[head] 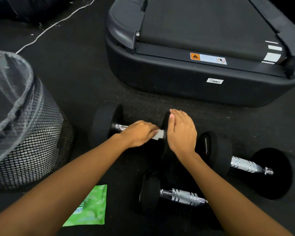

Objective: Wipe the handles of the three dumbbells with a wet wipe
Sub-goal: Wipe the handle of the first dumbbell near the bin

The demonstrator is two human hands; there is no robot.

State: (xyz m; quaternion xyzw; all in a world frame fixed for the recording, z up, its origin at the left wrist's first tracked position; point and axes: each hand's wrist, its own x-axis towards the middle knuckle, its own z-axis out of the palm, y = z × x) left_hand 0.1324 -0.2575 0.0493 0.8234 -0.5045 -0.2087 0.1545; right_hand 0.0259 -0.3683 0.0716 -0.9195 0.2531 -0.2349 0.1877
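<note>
Three black dumbbells with chrome handles lie on the dark floor. On the far dumbbell, my left hand grips a white wet wipe wrapped round the handle, close to its right weight. My right hand rests flat, fingers straight, on top of that right weight. The second dumbbell lies to the right, its handle bare. The third dumbbell lies nearest me, partly hidden by my right forearm.
A green wet wipe packet lies on the floor near my left forearm. A black mesh bin with a clear liner stands at the left. The end of a treadmill fills the far right. A white cable runs across the floor.
</note>
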